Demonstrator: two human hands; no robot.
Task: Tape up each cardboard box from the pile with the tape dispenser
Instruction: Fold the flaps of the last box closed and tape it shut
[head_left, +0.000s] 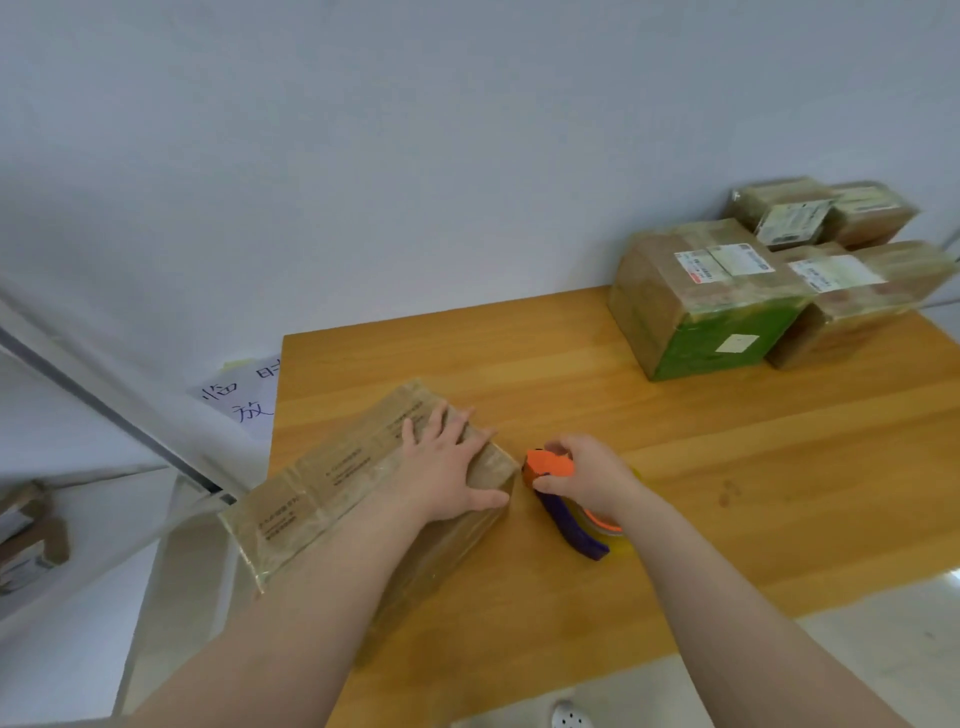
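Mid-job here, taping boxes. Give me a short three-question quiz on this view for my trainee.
1. True or false: the left hand lies flat on the long box.
2. Which hand holds the tape dispenser? A) left B) right C) neither
3. Fill in: the pile of boxes sits at the far ____ corner of the table.

Key: 1 true, with straight fingers spread on top. 2 B, the right hand curls round it. 3 right.
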